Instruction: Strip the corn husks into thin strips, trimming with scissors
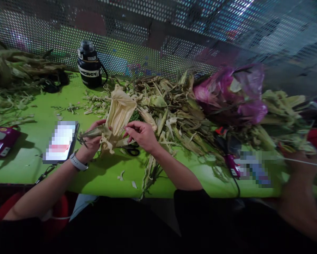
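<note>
A bright green table (108, 176) runs across the view, backed by a perforated metal screen (174, 42). At the far left, a heap of dried brown-green husks (7, 67) lies on the table. In front of it, at the left edge, sits a magenta plastic device (1, 141). Right of that, a flat phone (60, 141) lies face up. Behind it, near the screen, stands a black cylindrical jug (89, 68) with white lettering.

The left hand (91, 141), which has a white wristband (77, 162) on its wrist, is closed around the lower left part of a pale yellow corn husk (118, 116). The husk is held upright just above the table, near its middle, between both hands. The right hand (141, 135) pinches the husk's right edge, fingertips together on the leaf. Black-handled scissors (132, 150) lie on the table just below the right hand.

Right of the hands, a loose pile of green and tan husk strips (174, 113) covers the table. Further right lies a crumpled purple plastic bag (235, 95). At the far right, another person's hand (298, 165) reaches into more husks; it is blurred and its grip cannot be determined.
</note>
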### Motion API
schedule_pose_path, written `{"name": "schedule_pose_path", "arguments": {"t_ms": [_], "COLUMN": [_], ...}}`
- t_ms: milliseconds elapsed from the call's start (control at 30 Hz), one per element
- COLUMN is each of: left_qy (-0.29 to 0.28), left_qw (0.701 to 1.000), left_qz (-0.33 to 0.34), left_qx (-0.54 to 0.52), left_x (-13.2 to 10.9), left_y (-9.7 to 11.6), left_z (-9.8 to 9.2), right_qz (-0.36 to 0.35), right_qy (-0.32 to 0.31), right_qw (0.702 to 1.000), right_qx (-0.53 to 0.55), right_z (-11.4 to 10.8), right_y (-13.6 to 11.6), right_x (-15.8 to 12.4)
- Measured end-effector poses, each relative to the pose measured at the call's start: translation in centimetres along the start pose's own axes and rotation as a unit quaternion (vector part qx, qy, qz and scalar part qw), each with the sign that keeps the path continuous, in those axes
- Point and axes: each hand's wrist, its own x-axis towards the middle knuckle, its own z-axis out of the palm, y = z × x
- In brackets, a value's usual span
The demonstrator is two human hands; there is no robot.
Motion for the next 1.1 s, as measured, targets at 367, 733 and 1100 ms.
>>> {"name": "schedule_pose_path", "arguments": {"t_ms": [367,733,1100], "left_qy": [-0.010,-0.026,0.014], "left_qw": [0.995,0.989,0.991], "left_qz": [-0.070,-0.111,-0.104], "left_qx": [-0.072,-0.090,-0.087], "left_x": [-0.1,-0.2,-0.3], "left_y": [1.0,1.8,2.2], "left_z": [0.0,0.5,0.8], "right_qz": [0.040,0.034,0.049], "right_qy": [0.027,0.056,0.055], "right_qw": [0.998,0.997,0.993], "right_qx": [0.036,0.035,0.088], "right_z": [-0.3,-0.4,-0.1], "right_y": [1.2,1.7,1.7], "right_x": [1.0,1.5,1.4]}}
